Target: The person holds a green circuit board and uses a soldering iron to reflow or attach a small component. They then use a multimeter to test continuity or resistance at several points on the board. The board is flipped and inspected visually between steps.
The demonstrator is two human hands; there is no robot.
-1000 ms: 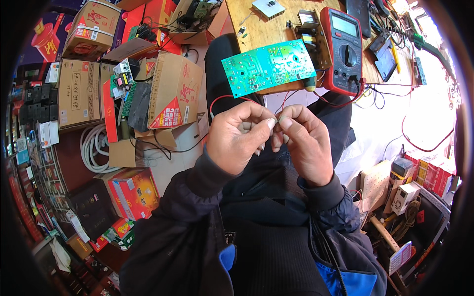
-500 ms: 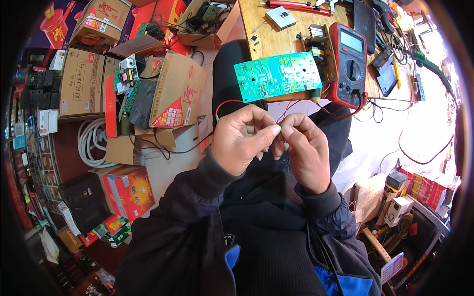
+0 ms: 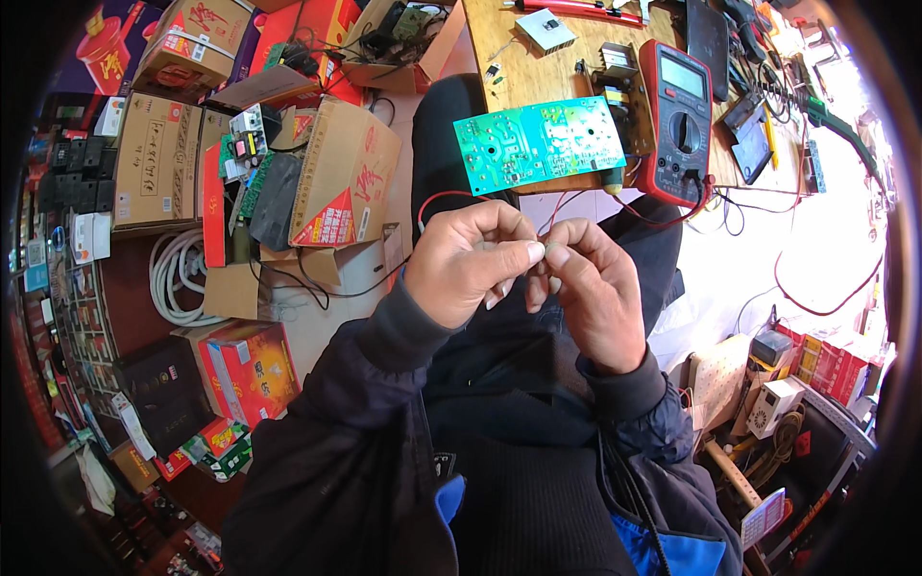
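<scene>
Over my lap, my left hand and my right hand meet with thumb and forefinger pinched, tips touching. Whatever lies between the fingertips is too small and covered to make out. Thin red wires run down from the table edge and vanish behind the fingertips. A red lead curves out behind my left hand. Just beyond both hands, a green circuit board lies solder side up, overhanging the table's near edge. To its right rests a red and grey multimeter with leads plugged in.
The wooden table holds a small metal heatsink block, red pens and tools. A soldering iron with a green handle lies at the far right. Cardboard boxes and coiled white cable crowd the left floor.
Both hands stay pinched together at nearly the same spot, with only a slight shift of fingers and wrists. The circuit board and multimeter look unmoved.
</scene>
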